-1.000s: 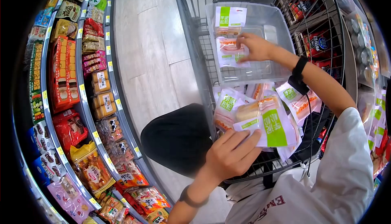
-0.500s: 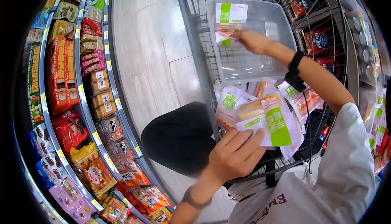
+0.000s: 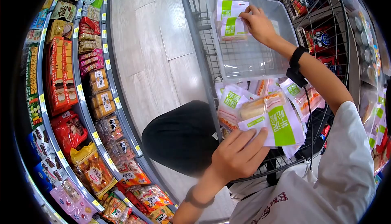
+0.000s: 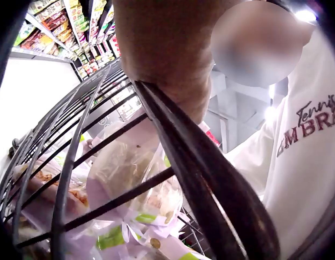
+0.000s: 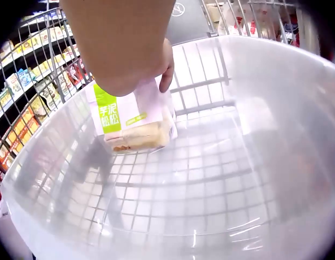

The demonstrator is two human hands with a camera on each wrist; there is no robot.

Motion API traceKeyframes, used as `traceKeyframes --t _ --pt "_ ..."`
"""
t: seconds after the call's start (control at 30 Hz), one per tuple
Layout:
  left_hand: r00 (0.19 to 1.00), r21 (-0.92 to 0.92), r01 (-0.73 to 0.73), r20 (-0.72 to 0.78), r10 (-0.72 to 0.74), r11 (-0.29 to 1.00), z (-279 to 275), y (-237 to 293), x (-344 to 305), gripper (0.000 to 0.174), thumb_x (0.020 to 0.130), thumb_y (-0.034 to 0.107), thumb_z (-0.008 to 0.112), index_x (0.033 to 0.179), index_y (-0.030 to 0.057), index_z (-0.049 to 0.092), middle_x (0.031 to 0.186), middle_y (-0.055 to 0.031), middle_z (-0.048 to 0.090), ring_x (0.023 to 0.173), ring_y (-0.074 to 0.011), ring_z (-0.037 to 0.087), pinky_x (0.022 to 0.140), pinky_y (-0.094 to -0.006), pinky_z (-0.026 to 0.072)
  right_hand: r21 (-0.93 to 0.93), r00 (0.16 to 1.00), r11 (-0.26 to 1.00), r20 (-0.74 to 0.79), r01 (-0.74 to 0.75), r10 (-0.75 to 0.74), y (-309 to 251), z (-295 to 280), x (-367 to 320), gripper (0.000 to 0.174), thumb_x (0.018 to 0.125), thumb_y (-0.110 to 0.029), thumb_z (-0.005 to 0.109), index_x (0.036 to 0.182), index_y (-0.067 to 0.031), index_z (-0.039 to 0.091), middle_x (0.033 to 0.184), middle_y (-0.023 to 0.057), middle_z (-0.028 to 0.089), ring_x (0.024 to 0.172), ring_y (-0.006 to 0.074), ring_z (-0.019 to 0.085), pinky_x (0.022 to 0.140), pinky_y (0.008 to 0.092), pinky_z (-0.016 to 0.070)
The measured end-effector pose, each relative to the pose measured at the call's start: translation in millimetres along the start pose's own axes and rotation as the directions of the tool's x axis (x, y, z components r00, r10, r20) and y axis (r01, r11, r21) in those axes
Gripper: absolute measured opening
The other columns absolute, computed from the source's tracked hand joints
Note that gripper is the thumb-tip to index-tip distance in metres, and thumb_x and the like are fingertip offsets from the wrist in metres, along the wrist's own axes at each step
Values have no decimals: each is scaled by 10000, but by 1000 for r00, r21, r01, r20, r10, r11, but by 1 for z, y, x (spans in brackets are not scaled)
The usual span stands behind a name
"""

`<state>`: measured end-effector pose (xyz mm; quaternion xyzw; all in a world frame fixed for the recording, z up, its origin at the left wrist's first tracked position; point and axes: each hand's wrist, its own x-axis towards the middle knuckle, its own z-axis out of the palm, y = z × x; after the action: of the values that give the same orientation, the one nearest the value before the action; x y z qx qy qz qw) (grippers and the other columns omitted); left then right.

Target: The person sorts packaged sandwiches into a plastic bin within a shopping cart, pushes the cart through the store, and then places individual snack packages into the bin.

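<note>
A clear plastic bin [image 3: 281,61] sits in the shopping cart. Inside, at its far left, a packaged sandwich [image 3: 236,33] with a green-and-white label overlaps another package [image 3: 233,8] behind it. My right hand [image 3: 260,25] pinches the upper right corner of the front sandwich; in the right wrist view this sandwich [image 5: 138,135] stands on the bin's floor, partly hidden by the hand. Nearer my body, my left hand [image 3: 238,152] holds another packaged sandwich [image 3: 281,122] by its lower left edge, over a heap of similar packages [image 3: 232,101].
Wire cart sides [image 3: 203,40] surround the bin. On the left runs a shelf [image 3: 77,101] of packaged snacks, beyond a pale floor [image 3: 159,40]. A dark rounded object [image 3: 179,138] lies beside the cart, and red bags [image 3: 319,38] show past the cart's right side.
The front sandwich in the bin has turned from filling side to label side, standing against the one behind. My right hand has moved up and forward. My left hand keeps its hold.
</note>
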<state>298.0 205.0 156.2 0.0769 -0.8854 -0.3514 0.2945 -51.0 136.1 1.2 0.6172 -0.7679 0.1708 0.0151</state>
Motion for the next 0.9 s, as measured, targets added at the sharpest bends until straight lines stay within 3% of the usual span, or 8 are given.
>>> traceKeyframes --t 0.07,0.2,0.27,0.3,0.53,0.67,0.8,0.9 --pt "1000 2 2 -3 -2 1000 0 0 0 99 763 128 705 831 56 710 1051 -123 703 851 -224 634 703 -335 520 -129 992 984 18 -121 124 -13 -9 4 340 906 -224 665 1178 -28 605 1116 143 614 1034 393 605 857 423 523" --pt "1000 3 17 3 -17 1000 -1 0 1 86 771 128 701 824 61 709 1056 -120 703 851 -224 635 712 -333 525 -6 911 911 -15 -412 412 8 22 -2 616 819 -336 780 1252 14 517 1104 138 633 1002 320 643 837 409 543" --pt "1000 1 19 2 -19 1000 -1 0 1 84 772 128 700 825 63 709 1060 -118 703 854 -224 637 716 -332 526 324 614 528 519 -785 594 16 24 -6 841 709 -391 871 1287 40 438 1084 161 644 914 263 672 685 386 571" --pt "1000 0 23 2 -23 1000 -1 0 1 83 773 128 700 826 64 708 1064 -117 703 856 -224 638 719 -332 527 394 565 406 548 -825 617 13 31 -5 792 695 -386 887 1277 1 515 1063 129 679 873 207 683 599 359 566" --pt "999 5 43 18 -43 999 -2 1 1 84 781 128 699 833 63 708 1066 -113 703 862 -225 641 720 -325 528 480 649 438 533 -760 543 24 39 -5 578 793 -362 820 1247 -59 632 1062 78 705 900 170 687 677 340 576" --pt "999 0 49 5 -49 999 -2 1 1 85 780 120 702 839 58 707 1066 -109 700 842 -218 634 693 -325 519 489 668 488 675 -723 314 33 -7 -6 502 932 -361 683 1329 -71 581 1121 45 677 958 136 651 816 309 546" --pt "997 -14 73 41 -72 997 -1 0 3 101 773 98 702 864 54 704 1074 -99 694 808 -197 627 673 -325 508 635 701 332 701 -698 133 50 -50 -14 495 943 -318 677 1359 -93 529 1192 46 654 1053 147 646 896 334 545" --pt "987 -34 157 -35 -158 987 3 5 10 111 774 66 699 882 41 703 1063 -78 695 718 -178 633 615 -293 507 773 775 63 632 -631 -2 43 -104 -14 377 960 -87 595 1326 -72 506 1204 68 646 1085 174 649 922 370 558"
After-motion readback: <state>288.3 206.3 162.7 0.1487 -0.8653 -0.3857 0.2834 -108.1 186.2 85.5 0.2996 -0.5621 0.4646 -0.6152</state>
